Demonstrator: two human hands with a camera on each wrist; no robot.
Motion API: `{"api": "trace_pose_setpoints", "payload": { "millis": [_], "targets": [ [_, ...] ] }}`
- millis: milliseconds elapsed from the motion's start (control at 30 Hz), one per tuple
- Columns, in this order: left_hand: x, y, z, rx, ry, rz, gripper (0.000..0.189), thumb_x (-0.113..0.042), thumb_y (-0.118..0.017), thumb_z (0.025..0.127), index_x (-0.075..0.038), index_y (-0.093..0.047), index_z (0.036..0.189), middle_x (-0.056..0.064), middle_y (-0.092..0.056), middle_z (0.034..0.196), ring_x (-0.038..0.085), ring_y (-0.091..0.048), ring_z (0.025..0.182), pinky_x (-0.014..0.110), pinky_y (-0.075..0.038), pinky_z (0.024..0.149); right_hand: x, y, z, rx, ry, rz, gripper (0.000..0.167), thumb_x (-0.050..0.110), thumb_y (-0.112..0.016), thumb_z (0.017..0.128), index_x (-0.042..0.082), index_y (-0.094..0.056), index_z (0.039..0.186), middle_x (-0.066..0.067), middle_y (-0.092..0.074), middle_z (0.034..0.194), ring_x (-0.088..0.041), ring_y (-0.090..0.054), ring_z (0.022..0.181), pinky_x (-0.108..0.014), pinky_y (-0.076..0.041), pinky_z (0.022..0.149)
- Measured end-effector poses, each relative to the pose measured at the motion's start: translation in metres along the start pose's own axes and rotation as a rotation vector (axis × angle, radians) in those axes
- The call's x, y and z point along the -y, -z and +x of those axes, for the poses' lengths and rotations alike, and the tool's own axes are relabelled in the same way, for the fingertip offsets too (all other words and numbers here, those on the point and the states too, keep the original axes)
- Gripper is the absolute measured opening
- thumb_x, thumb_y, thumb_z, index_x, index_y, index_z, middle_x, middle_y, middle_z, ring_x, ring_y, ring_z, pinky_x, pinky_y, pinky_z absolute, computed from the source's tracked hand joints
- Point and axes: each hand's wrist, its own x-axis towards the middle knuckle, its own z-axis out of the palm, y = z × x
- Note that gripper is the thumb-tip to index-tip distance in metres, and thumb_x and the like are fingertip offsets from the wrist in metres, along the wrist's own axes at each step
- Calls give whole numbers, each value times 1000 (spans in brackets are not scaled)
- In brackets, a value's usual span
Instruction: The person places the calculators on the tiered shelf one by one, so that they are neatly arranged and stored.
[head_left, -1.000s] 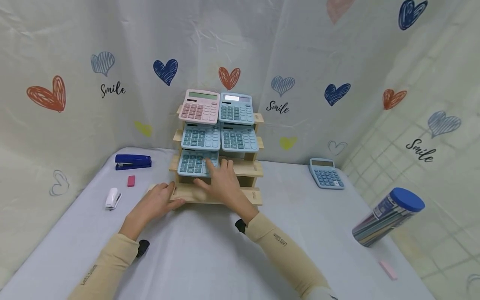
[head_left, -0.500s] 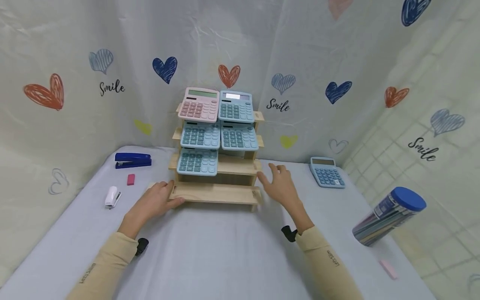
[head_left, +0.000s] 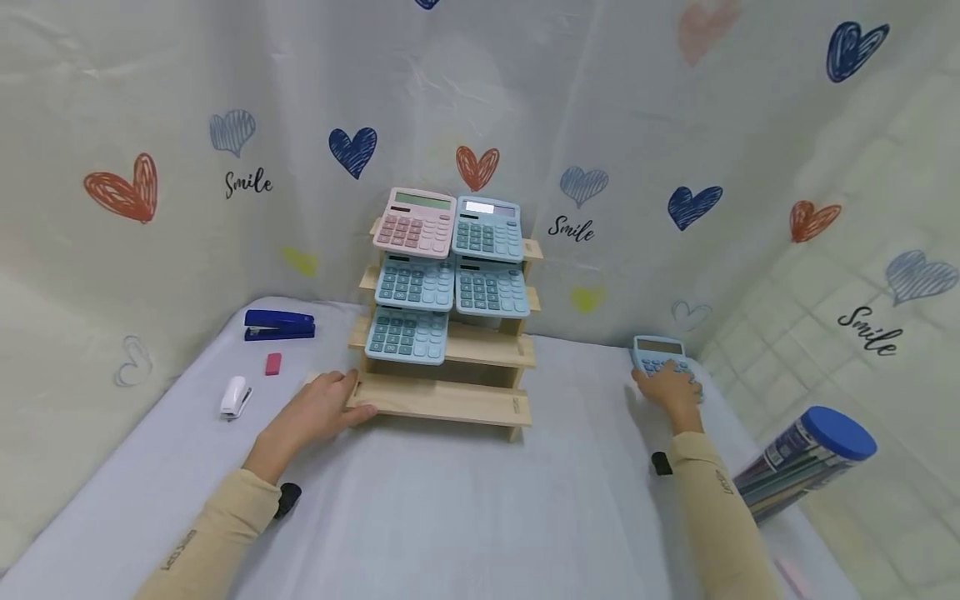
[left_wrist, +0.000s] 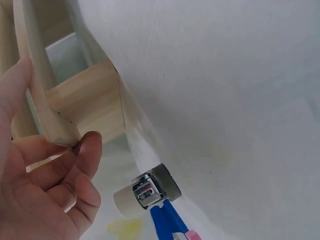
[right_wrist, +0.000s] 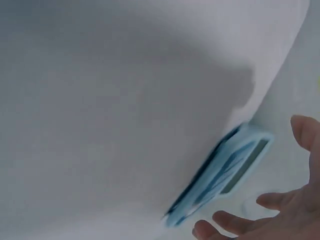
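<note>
A tiered wooden rack stands on the table with light blue calculators and one pink calculator on its upper tiers. My left hand grips the left end of its lowest shelf; the left wrist view shows fingers curled at the wooden end. At the far right, my right hand is over a blue calculator and hides its lower part. In the right wrist view, spread fingers surround that tilted-looking calculator, with a gap visible between.
A blue stapler, a pink eraser and a white mini stapler lie left. A blue-lidded tube of pencils stands beside the right forearm. A cream cylinder with a metal fitting sits behind the rack's left end.
My right hand has left the blue calculator on the third tier and moved right to the calculator at the table's far right. My left hand stays on the rack. The head view has shifted slightly.
</note>
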Motion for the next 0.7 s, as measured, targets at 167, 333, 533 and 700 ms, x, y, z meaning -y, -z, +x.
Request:
{"api": "trace_pose_setpoints", "payload": {
  "millis": [167,333,533,700],
  "targets": [
    [1,-1,3,17,13,9,78,-50,-67,93,11,-49,139,30,-61,128,43,-62,115,55,-51,100,-29,8,12,88,-89,68,106,59,-41,98,-16,11,151,-59,7,143,-80,-4,132,-80,-21,109],
    [-1,0,2,19,19,17,78,-50,-67,93,11,-50,138,29,-62,127,42,-62,115,55,-51,100,-46,14,13,158,-77,48,112,67,-41,96,-16,8,152,-56,-1,147,-75,-13,135,-78,-29,107],
    [-2,3,2,21,24,30,77,-50,-68,93,10,-51,138,29,-62,127,42,-62,113,55,-52,99,-45,18,8,129,-5,44,113,65,-50,93,-17,1,152,-57,-7,145,-75,-17,130,-79,-30,101],
    [-2,2,1,25,27,28,78,-50,-67,93,11,-50,139,29,-62,128,42,-62,115,55,-51,100,-40,11,4,124,13,-11,123,70,-55,88,-19,1,151,-62,-6,141,-80,-16,125,-81,-22,103]
  ]
}}
